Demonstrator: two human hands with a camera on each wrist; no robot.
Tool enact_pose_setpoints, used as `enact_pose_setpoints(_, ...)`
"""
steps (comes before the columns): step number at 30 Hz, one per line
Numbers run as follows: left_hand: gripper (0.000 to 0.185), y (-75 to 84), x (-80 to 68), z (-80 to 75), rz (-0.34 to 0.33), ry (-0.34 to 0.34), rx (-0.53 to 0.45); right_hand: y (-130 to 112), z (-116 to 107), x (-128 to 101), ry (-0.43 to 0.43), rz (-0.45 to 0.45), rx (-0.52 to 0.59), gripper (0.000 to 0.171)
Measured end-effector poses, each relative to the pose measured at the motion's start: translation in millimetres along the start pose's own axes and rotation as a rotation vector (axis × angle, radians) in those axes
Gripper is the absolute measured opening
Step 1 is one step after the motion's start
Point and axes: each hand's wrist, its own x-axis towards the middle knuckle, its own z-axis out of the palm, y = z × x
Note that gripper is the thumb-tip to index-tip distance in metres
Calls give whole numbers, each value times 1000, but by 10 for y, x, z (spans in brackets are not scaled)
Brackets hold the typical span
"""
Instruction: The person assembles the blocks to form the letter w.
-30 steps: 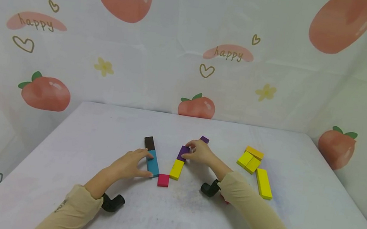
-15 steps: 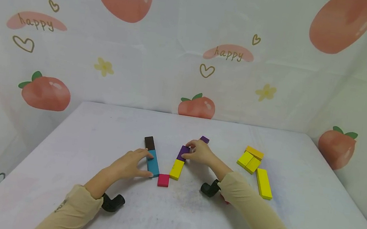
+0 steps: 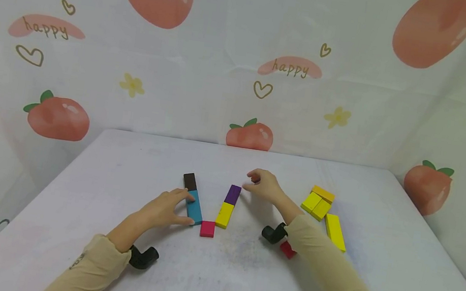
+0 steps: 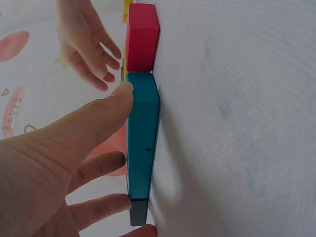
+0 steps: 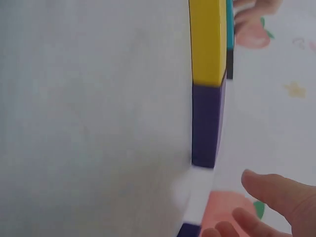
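Observation:
My left hand (image 3: 166, 207) lies beside a long blue block (image 3: 195, 208), its thumb at the block's near end and its fingers along it. A black block (image 3: 189, 181) adjoins the far end. A red square block (image 3: 207, 229) sits between the blue block and a yellow block (image 3: 224, 215), which continues into a purple block (image 3: 233, 195). My right hand (image 3: 266, 186) hovers right of that purple block, fingers loosely bent, thumb apart from them. Another purple block (image 5: 189, 230) shows at the bottom of the right wrist view, mostly hidden by the hand in the head view.
Further right lie an orange block (image 3: 323, 194), two small yellow blocks (image 3: 311, 202) and a long yellow block (image 3: 335, 232). A red block (image 3: 288, 249) is partly under the right forearm. Black wrist mounts (image 3: 143, 258) hang below both wrists.
My right hand has left the purple block at the end of the row and moved right and away, over the other purple block. The left hand and the row stay put.

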Motion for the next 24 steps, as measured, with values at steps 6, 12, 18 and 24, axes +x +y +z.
enact_pose_setpoints(6,53,-3,-3,-3,-2,-3,-3,133,-107,50,72,41,21,40)
enact_pose_setpoints(12,54,-5,-11,-7,3,-1,0,231,-155,80,84,163,65,43)
enact_pose_setpoints(18,54,-1,-11,-13,6,0,3,278,-159,111,73,184,66,45)
enact_pose_setpoints(24,53,6,-15,-15,3,-3,-1,294,-153,128,78,179,44,44)
